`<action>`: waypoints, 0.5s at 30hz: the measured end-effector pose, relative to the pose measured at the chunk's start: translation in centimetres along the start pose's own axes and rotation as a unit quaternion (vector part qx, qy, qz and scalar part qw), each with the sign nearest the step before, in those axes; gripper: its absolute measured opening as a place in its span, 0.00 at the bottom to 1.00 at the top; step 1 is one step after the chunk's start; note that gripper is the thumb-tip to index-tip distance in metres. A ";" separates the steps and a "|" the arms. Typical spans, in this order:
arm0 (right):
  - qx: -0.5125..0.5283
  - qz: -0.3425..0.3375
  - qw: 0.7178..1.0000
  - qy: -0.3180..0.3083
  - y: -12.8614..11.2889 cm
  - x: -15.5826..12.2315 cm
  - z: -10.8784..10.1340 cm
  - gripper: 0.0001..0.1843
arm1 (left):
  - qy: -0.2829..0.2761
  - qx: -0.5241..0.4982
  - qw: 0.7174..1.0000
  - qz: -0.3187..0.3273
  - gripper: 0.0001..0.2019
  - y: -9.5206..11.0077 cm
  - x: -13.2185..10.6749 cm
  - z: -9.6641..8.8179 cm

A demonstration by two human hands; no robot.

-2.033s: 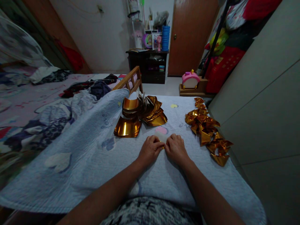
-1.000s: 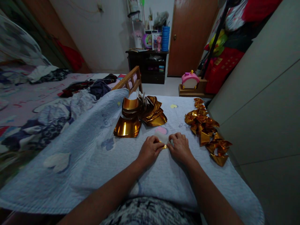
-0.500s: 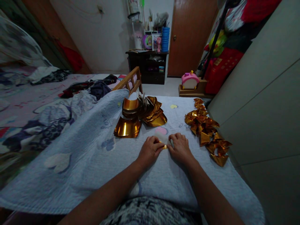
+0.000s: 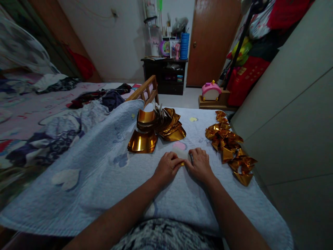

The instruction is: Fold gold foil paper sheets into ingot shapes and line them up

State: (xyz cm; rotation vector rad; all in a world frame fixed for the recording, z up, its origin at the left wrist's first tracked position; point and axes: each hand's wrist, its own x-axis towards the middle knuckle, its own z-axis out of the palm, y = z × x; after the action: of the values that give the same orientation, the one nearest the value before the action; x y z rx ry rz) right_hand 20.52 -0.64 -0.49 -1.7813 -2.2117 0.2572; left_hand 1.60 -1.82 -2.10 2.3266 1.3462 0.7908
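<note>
Both hands work on one sheet of gold foil paper (image 4: 182, 164), pale side up, its near edge turned over to show a strip of gold. My left hand (image 4: 168, 167) pinches that folded edge between thumb and fingers. From the other side my right hand (image 4: 199, 164) presses its thumb against the fold, with its fingers curled at the sheet's right side. Beyond my left hand are fanned stacks of flat gold foil sheets (image 4: 142, 141). To the right of my right hand lies a row of folded gold foil pieces (image 4: 229, 142).
A pale blue quilt (image 4: 99, 198) with heart shapes covers the surface under my hands. Clothes (image 4: 111, 99) lie on the bed at left, beside a wooden rail (image 4: 145, 86). A white cabinet wall (image 4: 293, 114) borders the right side. A pink toy (image 4: 211, 91) sits on a box beyond.
My right thumb has moved in closer to my left fingers over the fold. Less of the gold strip shows between the hands. The stacks and folded pieces stay put.
</note>
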 end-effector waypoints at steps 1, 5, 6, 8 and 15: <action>-0.001 -0.002 1.000 0.003 0.0 0.0 0.1 0.17 | 0.000 -0.002 1.000 -0.001 0.10 0.0 0.0 0.0; 0.014 -0.016 1.000 0.013 0.1 0.1 0.5 0.16 | 0.016 -0.004 1.000 -0.016 0.17 0.1 0.0 -0.1; 0.023 -0.022 0.999 0.015 0.2 0.1 0.5 0.15 | 0.025 0.001 0.999 -0.022 0.19 0.1 -0.1 -0.1; 0.042 -0.032 0.998 0.020 0.2 0.1 0.5 0.13 | 0.044 0.013 0.998 -0.033 0.24 0.1 -0.1 -0.2; 0.078 -0.055 0.995 0.021 0.4 0.0 0.5 0.09 | 0.060 0.021 0.996 -0.056 0.32 -0.2 0.0 0.0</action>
State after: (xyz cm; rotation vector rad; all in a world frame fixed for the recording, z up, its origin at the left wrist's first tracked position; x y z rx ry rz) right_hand 20.71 -0.50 -1.07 -1.5651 -2.1856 0.3543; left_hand 1.48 -1.71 -2.25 2.2430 1.5442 0.8878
